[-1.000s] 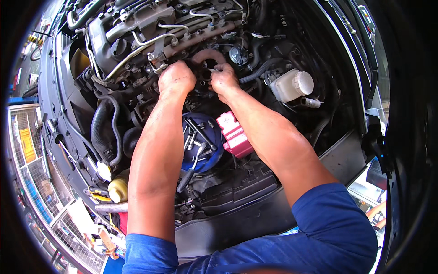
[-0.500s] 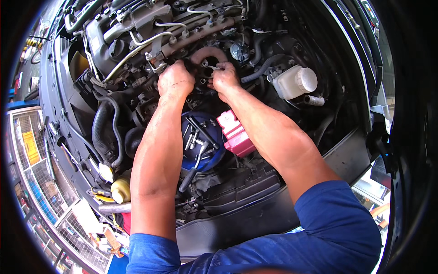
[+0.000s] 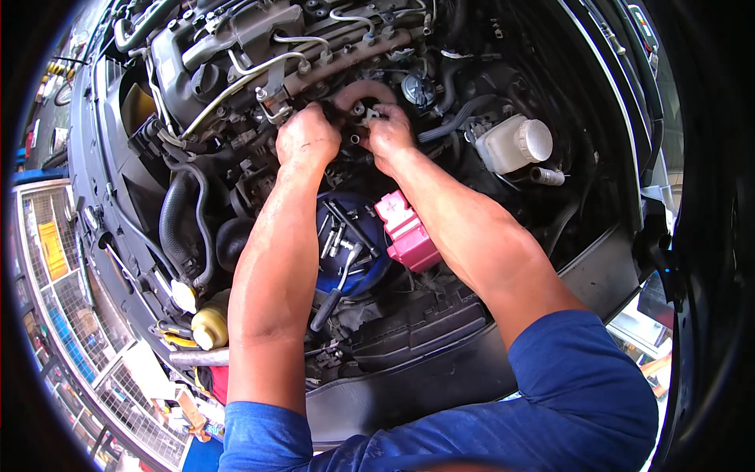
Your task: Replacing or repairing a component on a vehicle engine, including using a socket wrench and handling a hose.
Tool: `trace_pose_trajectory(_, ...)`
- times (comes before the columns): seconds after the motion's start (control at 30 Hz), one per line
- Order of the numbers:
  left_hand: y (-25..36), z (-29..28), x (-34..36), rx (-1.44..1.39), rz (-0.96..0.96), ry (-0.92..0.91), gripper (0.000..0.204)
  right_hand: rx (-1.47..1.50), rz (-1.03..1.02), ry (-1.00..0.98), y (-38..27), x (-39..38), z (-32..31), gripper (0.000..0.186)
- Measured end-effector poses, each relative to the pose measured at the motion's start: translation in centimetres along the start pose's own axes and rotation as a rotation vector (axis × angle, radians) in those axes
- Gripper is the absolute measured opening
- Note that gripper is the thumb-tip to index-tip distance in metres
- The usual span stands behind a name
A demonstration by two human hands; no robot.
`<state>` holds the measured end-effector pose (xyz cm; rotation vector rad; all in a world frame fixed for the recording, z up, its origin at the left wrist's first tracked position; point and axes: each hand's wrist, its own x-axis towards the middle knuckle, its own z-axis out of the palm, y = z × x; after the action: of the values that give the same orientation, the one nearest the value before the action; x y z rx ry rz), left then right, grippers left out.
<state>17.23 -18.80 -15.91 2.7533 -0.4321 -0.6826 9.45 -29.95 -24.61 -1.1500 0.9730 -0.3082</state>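
My left hand is closed at the engine, just below the fuel rail and metal lines; what its fingertips hold is hidden. My right hand pinches a small silver metal piece by a dark opening under a rusty curved pipe. A short open tube end shows between my hands. Below them, between my forearms, a blue round tray holds a ratchet, sockets and extensions.
A pink covered box sits beside my right forearm, a white capped reservoir farther right. Black hoses and a yellowish bottle lie left. A wire-mesh cart stands outside the car's left edge.
The silver piece between my right fingers has tilted and shifted slightly upward, covering more of the opening. My left hand has moved very slightly right. The tools lie in the same places.
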Motion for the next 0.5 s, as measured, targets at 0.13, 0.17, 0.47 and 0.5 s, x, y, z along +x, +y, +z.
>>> trace_pose_trajectory(0.13,-0.1,0.2,0.2,-0.002,0.03,0.012,0.045,-0.075,-0.082,-0.008,1.1,1.4,-0.1,0.041)
trace_pose_trajectory(0.17,-0.1,0.3,0.3,0.003,0.027,0.013,0.046,-0.076,-0.096,-0.003,1.2,1.6,-0.3,0.041)
trace_pose_trajectory(0.47,-0.2,0.6,-0.2,0.014,0.045,0.059,0.047,-0.259,-0.249,-0.045,0.4,0.7,0.0,0.041)
trace_pose_trajectory(0.5,-0.1,0.7,-0.1,0.016,0.03,0.053,0.047,-0.303,-0.229,-0.071,0.3,0.7,0.0,0.042)
